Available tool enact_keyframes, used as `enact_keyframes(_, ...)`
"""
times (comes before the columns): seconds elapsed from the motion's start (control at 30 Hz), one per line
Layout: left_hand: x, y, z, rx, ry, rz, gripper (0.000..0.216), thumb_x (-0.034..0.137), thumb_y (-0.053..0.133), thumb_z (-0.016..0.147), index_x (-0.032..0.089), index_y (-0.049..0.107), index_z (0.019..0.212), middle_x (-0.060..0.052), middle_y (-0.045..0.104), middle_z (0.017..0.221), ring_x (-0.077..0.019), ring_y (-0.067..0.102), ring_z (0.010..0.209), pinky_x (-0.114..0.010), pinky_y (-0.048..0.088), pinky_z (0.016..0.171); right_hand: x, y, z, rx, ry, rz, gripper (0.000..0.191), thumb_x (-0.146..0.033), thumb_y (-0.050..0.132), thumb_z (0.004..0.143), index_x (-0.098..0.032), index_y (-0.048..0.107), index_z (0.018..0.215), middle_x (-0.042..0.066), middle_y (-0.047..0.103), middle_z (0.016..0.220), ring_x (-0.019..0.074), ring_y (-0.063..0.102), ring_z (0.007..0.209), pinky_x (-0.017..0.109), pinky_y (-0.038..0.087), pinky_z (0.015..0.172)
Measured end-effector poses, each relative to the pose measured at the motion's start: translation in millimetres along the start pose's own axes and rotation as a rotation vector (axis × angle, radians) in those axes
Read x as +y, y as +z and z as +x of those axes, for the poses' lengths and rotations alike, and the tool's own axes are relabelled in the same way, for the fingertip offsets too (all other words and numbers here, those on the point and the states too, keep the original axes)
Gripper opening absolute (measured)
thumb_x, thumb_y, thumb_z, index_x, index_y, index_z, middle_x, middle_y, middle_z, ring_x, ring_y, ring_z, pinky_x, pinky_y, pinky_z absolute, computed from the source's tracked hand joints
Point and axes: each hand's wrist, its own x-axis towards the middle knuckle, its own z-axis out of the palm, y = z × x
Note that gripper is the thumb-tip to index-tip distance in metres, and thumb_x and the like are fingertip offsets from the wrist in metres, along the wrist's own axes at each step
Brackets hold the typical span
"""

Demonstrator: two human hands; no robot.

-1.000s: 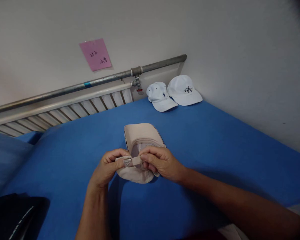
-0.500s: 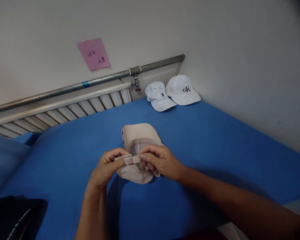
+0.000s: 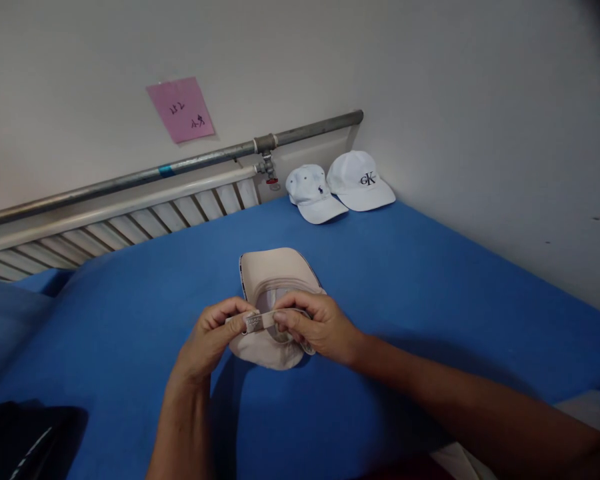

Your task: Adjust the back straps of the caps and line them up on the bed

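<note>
A beige cap [image 3: 271, 272] lies upside down on the blue bed sheet [image 3: 405, 280], brim pointing away from me. Its back strap with a small buckle [image 3: 255, 323] runs between my two hands. My left hand [image 3: 211, 337] pinches the strap's left end, fingers curled. The fingers of my right hand [image 3: 316, 326] are closed on the strap's right end at the cap's rear edge. Both hands hover just above the sheet, at the cap's near side.
Two white caps [image 3: 314, 193] [image 3: 359, 181] sit in the far corner against the wall. A metal pipe [image 3: 180, 167] and white radiator [image 3: 130, 223] run along the back. A pink note [image 3: 181, 109] hangs on the wall. A dark object [image 3: 25, 443] lies bottom left.
The hands keep their grip on the strap and have shifted slightly left with the cap. The view has drifted a little.
</note>
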Motion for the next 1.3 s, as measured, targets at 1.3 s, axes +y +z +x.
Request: enact_keyframes(1.3, 6.6, 12.7, -3.4, -0.023, 0.021, 0.020, 0.017, 0.032, 0.076, 0.072, 0.020, 0.071, 0.083, -0.001, 0.069, 0.072, -0.0124, 0.060, 0.060, -0.020, 0.045, 0.055, -9.3, -10.9, 2.7, -0.087, 0.076, 0.016, 0.019, -0.017, 0.067, 0.069, -0.018, 0.059, 0.086, -0.005, 0.059, 0.072, 0.0076, 0.055, 0.066, 0.022, 0.044, 0.064)
